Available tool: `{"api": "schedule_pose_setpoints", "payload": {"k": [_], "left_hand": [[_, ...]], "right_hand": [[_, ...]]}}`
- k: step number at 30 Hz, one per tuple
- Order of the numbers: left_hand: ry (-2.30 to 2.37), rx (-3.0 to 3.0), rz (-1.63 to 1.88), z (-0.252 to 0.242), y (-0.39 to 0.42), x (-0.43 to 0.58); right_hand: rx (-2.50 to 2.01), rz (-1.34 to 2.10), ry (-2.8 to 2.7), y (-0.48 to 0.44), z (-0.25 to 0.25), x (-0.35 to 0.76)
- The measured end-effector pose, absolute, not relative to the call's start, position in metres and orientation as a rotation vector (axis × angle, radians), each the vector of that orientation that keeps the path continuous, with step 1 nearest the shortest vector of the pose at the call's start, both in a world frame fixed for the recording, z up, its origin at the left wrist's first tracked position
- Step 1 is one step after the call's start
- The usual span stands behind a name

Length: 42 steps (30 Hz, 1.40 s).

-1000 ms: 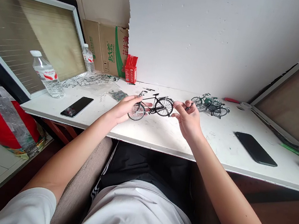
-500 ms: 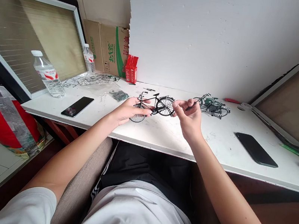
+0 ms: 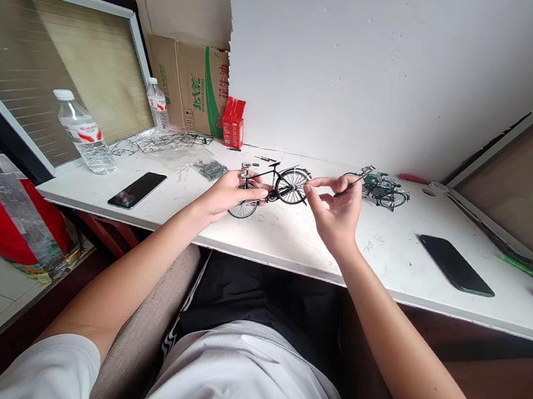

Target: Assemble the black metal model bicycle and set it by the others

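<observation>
A black model bicycle (image 3: 273, 187) with silvery fenders is held just over the white table, its rear wheel (image 3: 293, 186) to the right. My left hand (image 3: 227, 194) is closed around its front end, thumb across the frame near the front wheel (image 3: 244, 204). At the rear wheel's edge, thumb and forefinger of my right hand (image 3: 336, 212) come together; whether they pinch a small part there I cannot tell. Its other fingers curl around a slim dark tool (image 3: 343, 190). Beyond that hand stand more model bicycles (image 3: 383, 190), dark and green.
Black part frames (image 3: 164, 141) and a coiled bundle (image 3: 212, 169) lie at the back left. A phone (image 3: 137, 190) rests left, a dark phone (image 3: 456, 264) right. Water bottles (image 3: 85, 134), a red box (image 3: 233, 123) and a carton (image 3: 186, 85) stand behind. The table edge (image 3: 267, 259) runs before me.
The bicycle and my left hand have shifted slightly left. My right thumb and forefinger have drawn closer together at the rear wheel, with the dark tool still in that hand.
</observation>
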<state>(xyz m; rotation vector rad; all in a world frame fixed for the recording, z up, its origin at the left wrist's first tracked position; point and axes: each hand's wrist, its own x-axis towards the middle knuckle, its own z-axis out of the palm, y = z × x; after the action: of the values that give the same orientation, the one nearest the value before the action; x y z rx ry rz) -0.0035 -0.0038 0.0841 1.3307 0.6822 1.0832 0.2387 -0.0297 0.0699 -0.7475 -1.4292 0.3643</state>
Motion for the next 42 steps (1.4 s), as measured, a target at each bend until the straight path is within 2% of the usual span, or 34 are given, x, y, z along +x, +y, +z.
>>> {"api": "schedule_pose_setpoints", "payload": {"k": [5,12,42], "left_hand": [[0.687,1.347,1.154,0.084,-0.005,-0.002],[0.686,1.364,1.201,0.086,-0.009,0.002],[0.708,1.434,1.268,0.091,-0.019,0.004]], "right_hand": [[-0.679,0.116,-1.472,-0.039,0.071,0.231],[-0.63,0.015,-1.512,-0.04,0.07,0.228],[-0.714,0.23,-1.455,-0.041,0.067,0.231]]}}
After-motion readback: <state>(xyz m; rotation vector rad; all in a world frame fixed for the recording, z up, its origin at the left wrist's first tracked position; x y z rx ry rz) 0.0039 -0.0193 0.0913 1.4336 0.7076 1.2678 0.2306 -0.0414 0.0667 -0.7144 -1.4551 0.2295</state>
